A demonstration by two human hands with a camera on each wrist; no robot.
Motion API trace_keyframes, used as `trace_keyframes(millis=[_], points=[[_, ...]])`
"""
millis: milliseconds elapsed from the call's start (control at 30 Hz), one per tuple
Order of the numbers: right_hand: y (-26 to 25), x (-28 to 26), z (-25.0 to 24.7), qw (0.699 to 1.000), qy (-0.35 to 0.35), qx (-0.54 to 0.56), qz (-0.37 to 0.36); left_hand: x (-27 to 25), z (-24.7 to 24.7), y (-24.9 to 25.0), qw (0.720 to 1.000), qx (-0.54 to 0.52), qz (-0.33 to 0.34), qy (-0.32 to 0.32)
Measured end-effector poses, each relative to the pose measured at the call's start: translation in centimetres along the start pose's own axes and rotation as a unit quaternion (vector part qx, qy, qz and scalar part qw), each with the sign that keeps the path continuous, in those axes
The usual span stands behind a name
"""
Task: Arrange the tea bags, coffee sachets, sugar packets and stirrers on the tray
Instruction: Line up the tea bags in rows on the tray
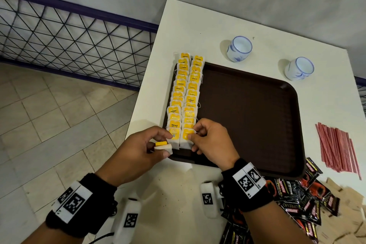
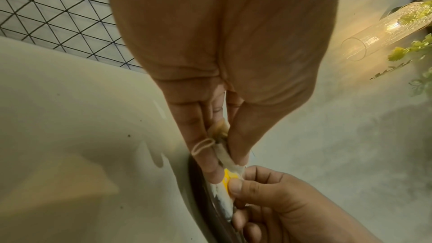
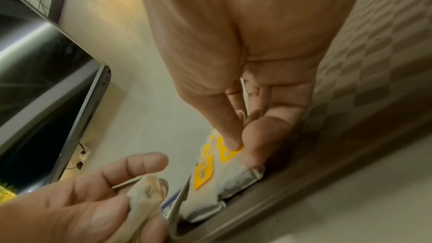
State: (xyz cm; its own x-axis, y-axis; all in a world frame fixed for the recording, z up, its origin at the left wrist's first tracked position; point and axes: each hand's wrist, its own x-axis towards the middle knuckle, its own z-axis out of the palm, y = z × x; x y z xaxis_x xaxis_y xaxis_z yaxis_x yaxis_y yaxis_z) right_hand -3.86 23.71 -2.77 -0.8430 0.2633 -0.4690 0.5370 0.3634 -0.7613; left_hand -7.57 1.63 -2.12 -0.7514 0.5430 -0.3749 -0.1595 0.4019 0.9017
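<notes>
Tea bags (image 1: pixel 185 97) in two overlapping columns fill the left edge of the brown tray (image 1: pixel 253 117); rest of tray bare. Right hand (image 1: pixel 213 142) has thumb and fingers (image 3: pixel 230 137) clamped on the nearest bag of the right column, at the tray's near rim. Left hand (image 1: pixel 138 151) pinches a spare tea bag (image 1: pixel 163 147) between thumb and fingers, just off the tray's near-left corner.

Judgement: tea stage nearly done. Left to place: red stirrers (image 1: pixel 337 148), black coffee sachets (image 1: pixel 297 196) and brown sugar packets (image 1: pixel 344 200), all on the counter (image 1: pixel 178 188) beside the tray. Two cups (image 1: pixel 238 48) stand beyond the tray.

Head view alone shows the layout and remaining piles. Right wrist view shows the thumb pressing a yellow tag; left wrist view shows a string loop over a finger.
</notes>
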Motion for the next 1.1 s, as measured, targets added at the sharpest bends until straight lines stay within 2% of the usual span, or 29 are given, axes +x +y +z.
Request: trace_keyframes(millis=[67,167,233,367,467,567,700,867,1100], points=[[0.1,-0.2,0.1,1.000,0.011,-0.016,-0.005,0.0,0.1,-0.1,1.000,-0.011,0.001,0.003],[-0.2,-0.7,-0.1,0.993,0.064,-0.082,-0.054,0.1,0.6,0.0,0.999,-0.046,0.015,0.012],[-0.9,-1.4,-0.2,0.992,0.069,-0.057,-0.095,0.3,0.9,0.0,0.997,-0.061,0.031,0.027],[-2.1,-2.7,-0.1,0.989,0.002,0.068,-0.130,0.7,1.7,0.3,0.992,-0.065,0.100,0.040],[-2.4,-3.1,-0.1,0.982,-0.047,0.122,-0.136,0.8,2.3,0.6,0.987,-0.066,0.132,0.057],[-2.2,-3.3,0.0,0.978,-0.066,0.155,-0.124,1.0,2.7,0.6,0.984,-0.044,0.153,0.074],[-1.7,-3.2,0.3,0.980,-0.059,0.161,-0.102,0.8,3.0,1.2,0.988,-0.051,0.132,0.064],[-0.9,-2.9,0.5,0.989,-0.057,0.102,-0.086,0.7,3.3,2.0,0.989,-0.079,0.111,0.053],[-1.0,-2.8,0.0,0.993,-0.068,0.056,-0.078,0.4,3.2,2.1,0.991,-0.050,0.106,0.059]])
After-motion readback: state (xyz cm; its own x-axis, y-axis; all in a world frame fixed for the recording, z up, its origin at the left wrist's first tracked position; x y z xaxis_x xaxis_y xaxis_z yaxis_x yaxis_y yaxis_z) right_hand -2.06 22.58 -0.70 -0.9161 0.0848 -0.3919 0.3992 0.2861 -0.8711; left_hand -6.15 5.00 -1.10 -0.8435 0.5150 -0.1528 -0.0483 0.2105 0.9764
